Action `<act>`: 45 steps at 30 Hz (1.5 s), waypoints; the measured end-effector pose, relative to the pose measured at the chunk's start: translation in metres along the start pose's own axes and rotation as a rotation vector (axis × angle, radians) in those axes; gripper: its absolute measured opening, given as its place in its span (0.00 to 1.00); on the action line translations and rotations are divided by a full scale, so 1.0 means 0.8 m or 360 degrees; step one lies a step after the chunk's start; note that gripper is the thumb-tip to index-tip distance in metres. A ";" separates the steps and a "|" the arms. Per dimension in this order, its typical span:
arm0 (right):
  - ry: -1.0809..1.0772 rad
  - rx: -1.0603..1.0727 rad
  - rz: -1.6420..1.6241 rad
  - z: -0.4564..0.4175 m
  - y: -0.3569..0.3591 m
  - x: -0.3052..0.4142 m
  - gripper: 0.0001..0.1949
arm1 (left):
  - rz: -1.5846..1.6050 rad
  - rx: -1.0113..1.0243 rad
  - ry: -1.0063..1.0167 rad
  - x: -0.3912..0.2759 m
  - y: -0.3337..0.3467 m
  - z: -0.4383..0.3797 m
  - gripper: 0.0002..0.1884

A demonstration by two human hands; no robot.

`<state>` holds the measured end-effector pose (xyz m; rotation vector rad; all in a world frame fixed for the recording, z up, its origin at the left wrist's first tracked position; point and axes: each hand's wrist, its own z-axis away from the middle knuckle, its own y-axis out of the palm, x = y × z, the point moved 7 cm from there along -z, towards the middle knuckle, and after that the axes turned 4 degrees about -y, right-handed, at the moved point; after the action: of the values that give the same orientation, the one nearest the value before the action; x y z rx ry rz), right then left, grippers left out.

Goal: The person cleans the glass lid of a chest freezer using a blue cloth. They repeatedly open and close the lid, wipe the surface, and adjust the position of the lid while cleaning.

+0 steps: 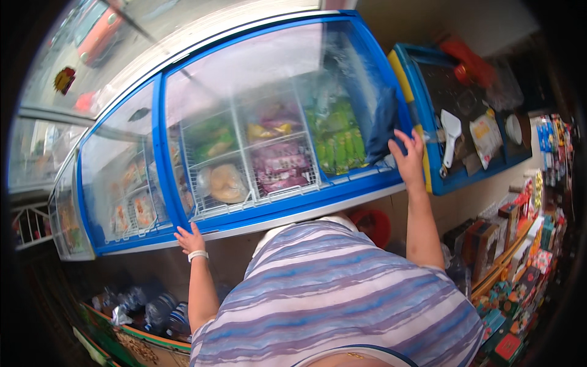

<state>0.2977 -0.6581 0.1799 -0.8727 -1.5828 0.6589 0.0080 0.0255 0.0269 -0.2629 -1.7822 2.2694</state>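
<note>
Before me stands a chest freezer with a blue frame (pixel 284 204) and sliding glass lids (pixel 206 87). My left hand (pixel 190 239), with a white band on the wrist, is at its front edge beside the lid's blue upright bar, fingers spread and nothing held. At the right end, my right hand (pixel 410 156) has its fingers apart next to a dark blue cloth (pixel 383 124) lying on the glass; whether it touches the cloth I cannot tell. Beneath the glass, white wire baskets (pixel 250 197) contain bagged round food (pixel 227 182), purple packets (pixel 280 167) and green packets (pixel 337 140).
Right of the freezer, a blue-edged case (pixel 435 176) bears a white scoop-like tool (pixel 451 133), a printed packet (pixel 486 137) and a white bowl (pixel 513 129). A red basin (pixel 373 227) sits below. Large plastic bottles (pixel 160 309) are at lower left, boxed goods (pixel 481 245) at right.
</note>
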 end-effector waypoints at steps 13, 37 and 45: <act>-0.0001 -0.0414 0.1126 -0.216 0.247 -0.058 0.30 | -0.0059 -0.0400 -0.0129 -0.054 -0.002 0.017 0.42; -0.1466 0.0487 0.0265 -0.355 0.840 0.687 0.31 | -0.0029 -0.0323 -0.0141 -0.072 -0.017 -0.006 0.41; -0.1531 0.0463 0.0201 -0.229 0.801 0.682 0.35 | 0.0014 -0.0349 -0.0094 -0.066 -0.020 0.000 0.40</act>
<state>0.5562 0.1450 0.0060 -0.4334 -2.1856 1.5061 0.0593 0.0133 0.0418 -0.2457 -2.0660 2.1080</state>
